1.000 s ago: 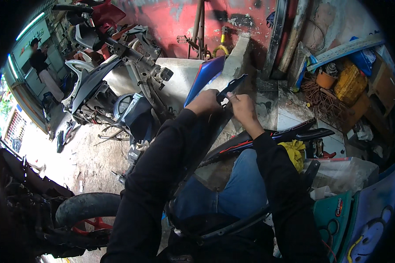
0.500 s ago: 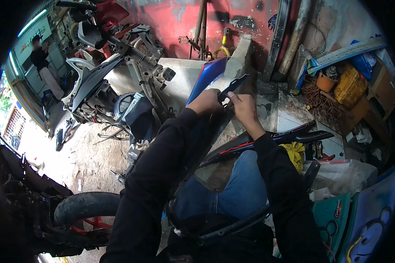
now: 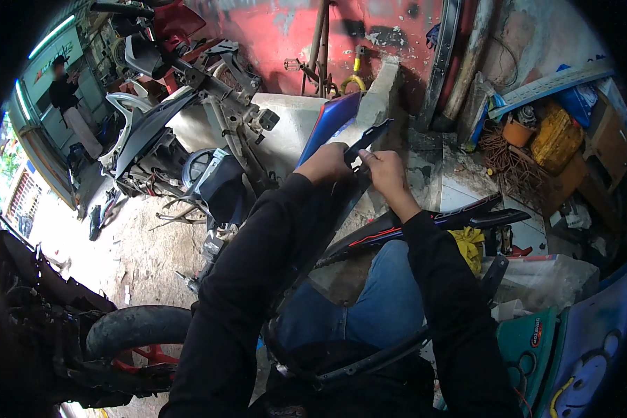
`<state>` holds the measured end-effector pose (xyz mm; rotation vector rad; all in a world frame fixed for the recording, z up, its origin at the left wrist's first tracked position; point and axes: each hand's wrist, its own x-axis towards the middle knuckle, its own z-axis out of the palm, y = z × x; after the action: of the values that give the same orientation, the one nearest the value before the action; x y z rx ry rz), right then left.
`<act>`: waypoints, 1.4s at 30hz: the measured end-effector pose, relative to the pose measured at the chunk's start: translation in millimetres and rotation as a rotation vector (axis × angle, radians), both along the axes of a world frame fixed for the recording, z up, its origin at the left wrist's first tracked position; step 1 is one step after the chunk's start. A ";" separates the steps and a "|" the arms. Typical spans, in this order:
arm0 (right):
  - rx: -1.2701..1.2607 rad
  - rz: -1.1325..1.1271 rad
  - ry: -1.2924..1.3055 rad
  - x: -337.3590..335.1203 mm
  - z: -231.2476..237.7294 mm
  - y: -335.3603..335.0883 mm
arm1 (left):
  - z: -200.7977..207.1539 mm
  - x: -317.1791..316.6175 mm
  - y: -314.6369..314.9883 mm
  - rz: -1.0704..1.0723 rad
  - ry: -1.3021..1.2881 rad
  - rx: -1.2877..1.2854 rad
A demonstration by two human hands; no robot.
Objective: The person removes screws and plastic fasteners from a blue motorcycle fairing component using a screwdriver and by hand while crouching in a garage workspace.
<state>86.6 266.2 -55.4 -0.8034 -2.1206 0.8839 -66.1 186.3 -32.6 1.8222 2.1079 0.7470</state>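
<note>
A long motorcycle body panel, blue (image 3: 333, 117) on its outer face with a dark inner side, stands slanted over my lap. My left hand (image 3: 323, 164) is closed around its upper part. At its top edge, a black slotted plastic piece (image 3: 370, 137) sticks up between my hands. My right hand (image 3: 388, 174) pinches this piece near its base, thumb on top. Whether the piece is separate from the panel I cannot tell. The panel's lower part is hidden behind my left sleeve. Beyond my knee lies another black panel (image 3: 376, 233) with red and blue stripes.
A stripped motorcycle frame (image 3: 226, 118) stands ahead on the left. A tyre (image 3: 139, 329) with a red rim is at lower left. On the right are a yellow cloth (image 3: 468, 247), green panels (image 3: 529, 341) and piled scrap (image 3: 512, 150). A person (image 3: 70, 97) stands far left.
My hands and the black plastic piece have shifted very slightly left and down. Both hands keep their hold.
</note>
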 end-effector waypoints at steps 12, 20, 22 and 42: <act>0.071 -0.005 -0.417 13.7 -17.2 -2.5 | -3.9 -10.0 12.6 0.040 -0.082 0.030; -0.643 0.232 0.043 19.4 -50.0 -46.7 | 6.0 4.6 7.3 -0.115 -0.249 0.061; -0.493 0.105 0.024 19.5 -73.0 -29.7 | 0.1 1.6 -5.1 -0.149 -0.265 0.059; -0.176 -0.160 -0.222 20.2 -55.4 -50.2 | -43.0 17.0 -32.8 0.204 -0.226 0.171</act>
<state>106.9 216.1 -110.7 -1.1934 -2.1493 0.9411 -49.0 153.5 -75.6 1.5273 2.1553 1.1572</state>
